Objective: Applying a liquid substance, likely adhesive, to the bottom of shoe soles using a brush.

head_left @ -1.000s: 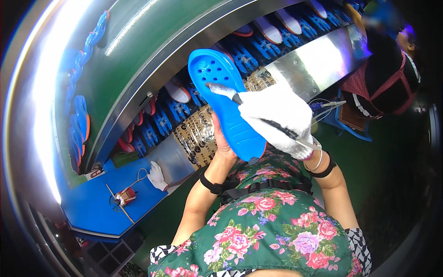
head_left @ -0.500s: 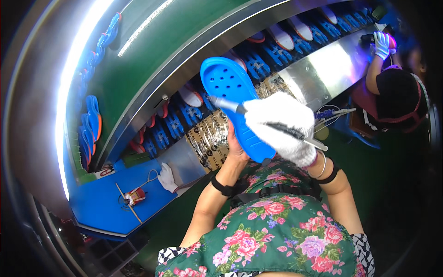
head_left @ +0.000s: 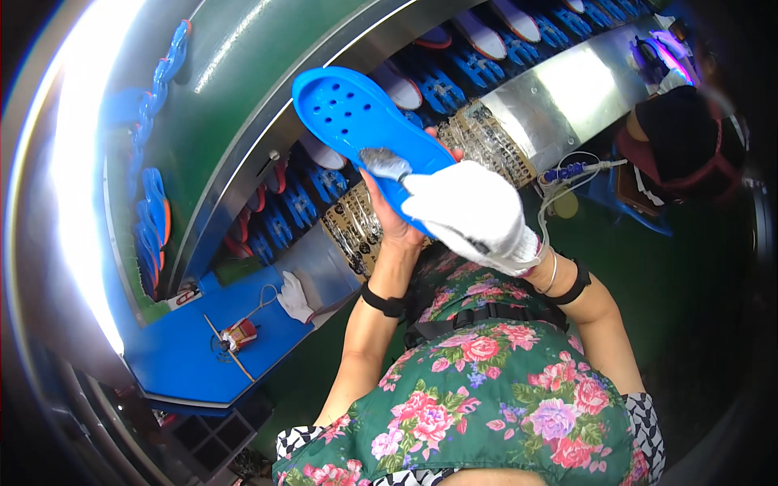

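A blue shoe sole [head_left: 348, 113] with a cluster of small round holes at its far end is held tilted in front of me. My bare left hand [head_left: 393, 215] is closed around it from below, with fingertips showing past its right edge. My right hand [head_left: 470, 211], in a white fluffy glove, is closed on a brush [head_left: 383, 164] with greyish bristles. Those bristles touch the sole's upper face near its middle. The glove covers the brush's handle and the sole's near end.
Beyond the sole runs a line of white soles [head_left: 486, 44] and blue pieces [head_left: 438, 89]. Tape-wrapped padding [head_left: 348, 235] covers its near edge. On the left, a blue table [head_left: 174, 348] carries a red can [head_left: 239, 334] and a white glove [head_left: 293, 300]. A co-worker [head_left: 677, 134] sits at right.
The sole has shifted left and farther away, and tilted more. My right hand has moved left, pressing the bristles flat on the sole. The co-worker's gloved hand is no longer visible.
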Demonstrator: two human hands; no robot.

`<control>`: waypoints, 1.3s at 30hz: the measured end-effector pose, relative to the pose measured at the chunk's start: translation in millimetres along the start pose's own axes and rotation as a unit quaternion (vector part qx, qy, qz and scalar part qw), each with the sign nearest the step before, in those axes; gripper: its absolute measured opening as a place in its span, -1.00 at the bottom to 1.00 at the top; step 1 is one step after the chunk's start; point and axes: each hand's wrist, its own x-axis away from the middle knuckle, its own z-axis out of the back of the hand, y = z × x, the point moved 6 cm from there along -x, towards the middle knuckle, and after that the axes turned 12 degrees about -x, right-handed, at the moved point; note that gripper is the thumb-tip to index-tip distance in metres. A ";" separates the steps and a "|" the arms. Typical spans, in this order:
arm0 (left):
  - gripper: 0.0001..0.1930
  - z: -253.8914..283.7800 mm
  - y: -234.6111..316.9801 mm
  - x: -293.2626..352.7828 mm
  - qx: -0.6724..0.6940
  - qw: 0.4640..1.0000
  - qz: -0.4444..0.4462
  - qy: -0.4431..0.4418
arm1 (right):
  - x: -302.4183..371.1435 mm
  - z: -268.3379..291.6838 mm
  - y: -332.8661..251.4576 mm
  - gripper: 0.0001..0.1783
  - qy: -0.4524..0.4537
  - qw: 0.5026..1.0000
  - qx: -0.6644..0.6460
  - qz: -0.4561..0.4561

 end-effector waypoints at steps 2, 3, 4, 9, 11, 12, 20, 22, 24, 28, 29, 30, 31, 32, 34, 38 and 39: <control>0.09 14.2 2.7 -1.4 -0.005 1.000 -0.030 -0.006 | 1.8 -3.4 -6.6 -0.72 -0.033 0.999 -0.010 0.012; 0.09 11.7 8.4 -3.0 0.014 0.999 -0.037 -0.029 | -1.6 2.4 -7.1 -0.72 -0.032 0.998 -0.053 -0.007; 0.08 7.7 12.4 -4.5 0.034 0.997 -0.045 -0.053 | -2.6 6.3 -4.4 -0.72 -0.030 0.995 -0.095 -0.026; 0.13 -7.1 14.4 -10.9 0.077 0.996 -0.030 -0.045 | 4.4 -4.1 -1.7 -0.69 -0.065 0.997 0.003 0.039; 0.10 -4.9 15.1 -9.5 0.046 0.992 -0.010 -0.117 | 13.2 -4.8 -4.3 -0.72 -0.078 0.995 -0.064 0.005; 0.10 -4.3 14.4 -8.2 0.046 0.992 -0.010 -0.116 | 11.4 -0.1 -8.1 -0.74 -0.091 0.990 -0.107 -0.020; 0.12 12.1 22.1 -6.6 0.045 0.999 -0.002 -0.008 | 25.4 -2.5 -6.8 -0.70 -0.118 0.991 -0.063 -0.003; 0.14 13.4 20.1 0.4 0.059 0.998 0.021 -0.021 | 13.6 7.0 -5.2 -0.77 -0.119 0.977 -0.174 -0.035; 0.17 10.2 23.1 -0.3 0.036 0.998 0.024 -0.046 | 13.8 13.3 18.3 -0.82 -0.028 0.985 -0.115 -0.127; 0.22 10.3 31.7 -3.0 -0.054 0.998 0.021 -0.003 | 20.3 2.3 -5.8 -0.79 -0.117 0.992 -0.029 0.030; 0.20 7.8 32.9 -3.8 -0.023 0.999 0.026 -0.029 | 25.4 -1.5 -6.0 -0.75 -0.121 0.988 -0.090 -0.025; 0.18 6.8 34.4 -1.5 0.006 0.998 0.029 -0.051 | 27.5 -2.1 -2.2 -0.79 -0.135 0.975 -0.164 -0.063; 0.16 11.0 35.9 -1.3 -0.024 0.997 0.020 -0.072 | 26.1 -0.4 3.8 -0.81 -0.113 0.963 -0.209 -0.124; 0.16 14.3 38.0 -2.6 -0.022 0.997 0.018 -0.067 | 24.6 -0.1 9.8 -0.84 -0.092 0.946 -0.252 -0.184; 0.14 8.1 38.1 -4.6 -0.040 0.990 0.043 -0.129 | 18.2 8.9 21.4 -0.87 -0.014 0.962 -0.208 -0.175; 0.16 4.9 40.8 -8.8 -0.002 0.988 0.079 -0.129 | 15.3 5.0 -3.0 -0.76 -0.118 0.991 -0.062 0.005; 0.16 5.9 41.2 -10.9 -0.001 0.989 0.077 -0.129 | 22.8 -1.2 -7.5 -0.65 -0.145 0.988 -0.039 0.026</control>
